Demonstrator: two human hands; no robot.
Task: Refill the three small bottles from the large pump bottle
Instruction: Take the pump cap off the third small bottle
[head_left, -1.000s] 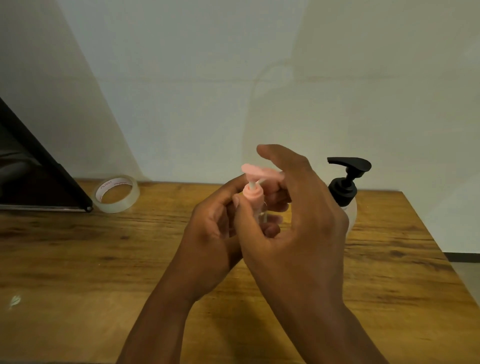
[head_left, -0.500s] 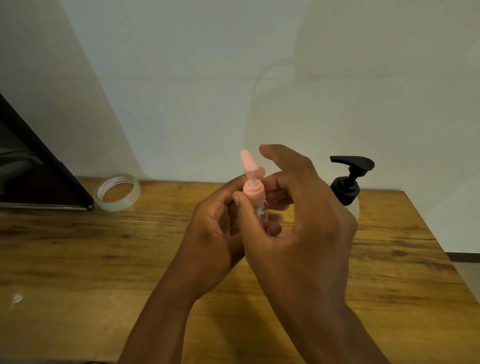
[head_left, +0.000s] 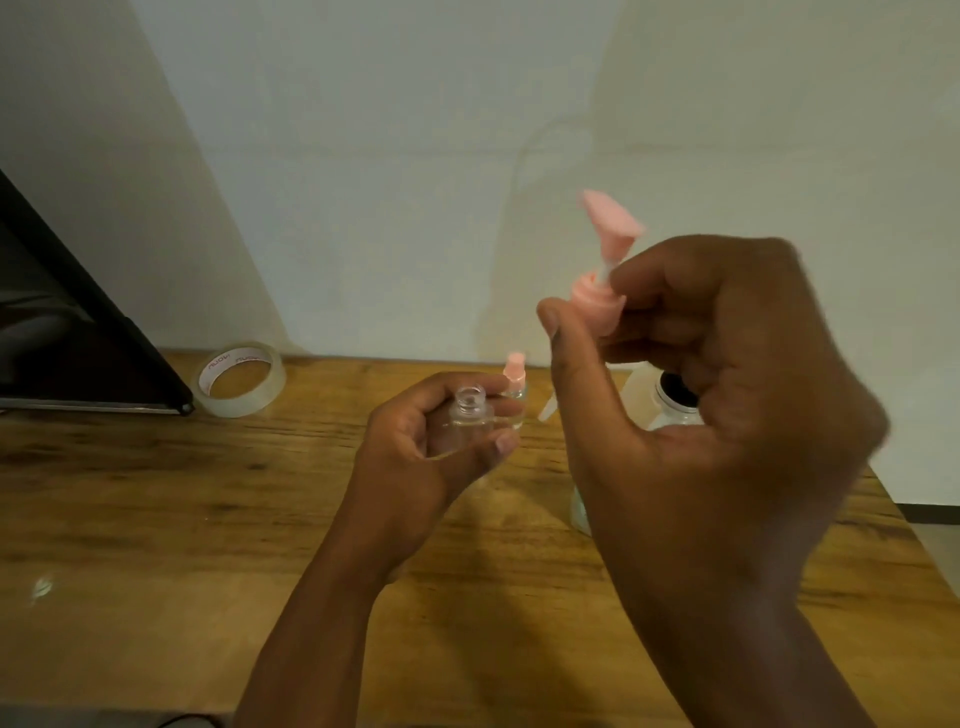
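a person's left hand (head_left: 441, 441) is cradling a small clear bottle (head_left: 469, 418) above the wooden table (head_left: 156, 519), fingers curled round its body and its round neck standing open, while the right hand (head_left: 717, 415) is lifting the bottle's pink pump cap (head_left: 597, 306) up and to the right, thumb and fingertips pinching the ribbed collar and a pale dip tube (head_left: 548, 410) hanging below it. a second small bottle with a pink cap (head_left: 514, 371) is standing on the table just behind the left hand's fingertips; a third is not showing. the large pump bottle (head_left: 670, 402) is sitting mostly hidden behind the right hand, its mouth seeming to be uncapped, though that is hard to tell. the small bottle is looking light, rigid and smooth-walled, likely slippery if wet, so a wrap round its body is suiting it best; the cap is best taken by its collar rather than its thin stem and flat spout. a roll of clear tape (head_left: 240, 379) is lying near the wall, beside a dark slanted panel (head_left: 78, 322), and the tabletop is showing a coarse brown grain
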